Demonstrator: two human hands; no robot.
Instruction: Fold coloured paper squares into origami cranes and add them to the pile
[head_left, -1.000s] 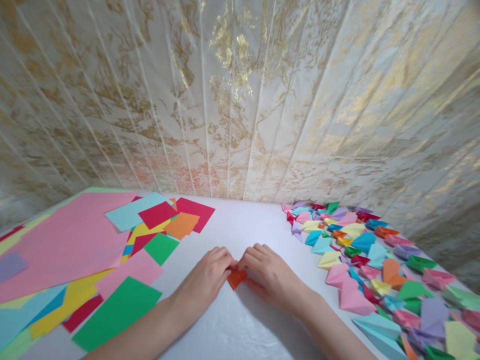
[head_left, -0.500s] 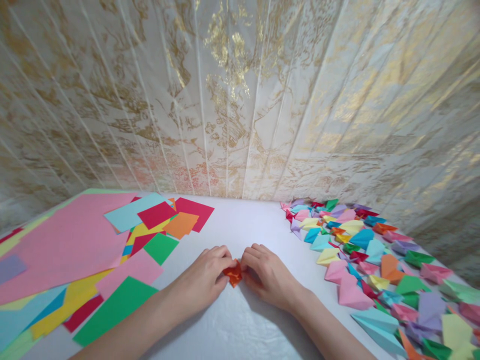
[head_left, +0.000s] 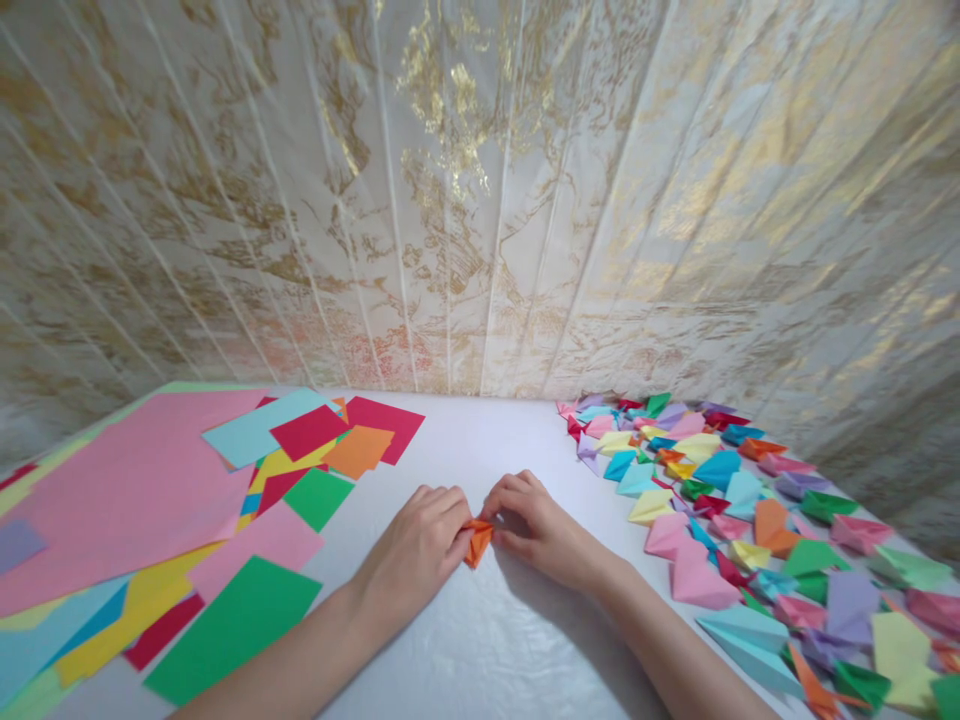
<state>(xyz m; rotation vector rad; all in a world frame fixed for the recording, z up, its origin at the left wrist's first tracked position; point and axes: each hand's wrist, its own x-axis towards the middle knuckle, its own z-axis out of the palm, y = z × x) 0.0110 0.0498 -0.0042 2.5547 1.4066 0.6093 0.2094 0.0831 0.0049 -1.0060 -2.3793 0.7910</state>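
Observation:
A small piece of folded orange paper is between my two hands, above the middle of the white table. My left hand pinches its left side, thumb below and fingers curled over the top. On the other side, my right hand grips the upper right corner between thumb and fingertips. The paper's lower end comes to a point toward me, and creases show on its face. My fingers cover its upper edges.
Flat coloured sheets lie at the left: a large pink sheet, a green sheet and an orange sheet among them. Several folded paper shapes crowd the right side. A gold-patterned curtain hangs behind the table.
My right hand has lifted slightly and its fingers have shifted to the paper's upper corner. The orange paper has turned and moved a little right, showing more of its creased face.

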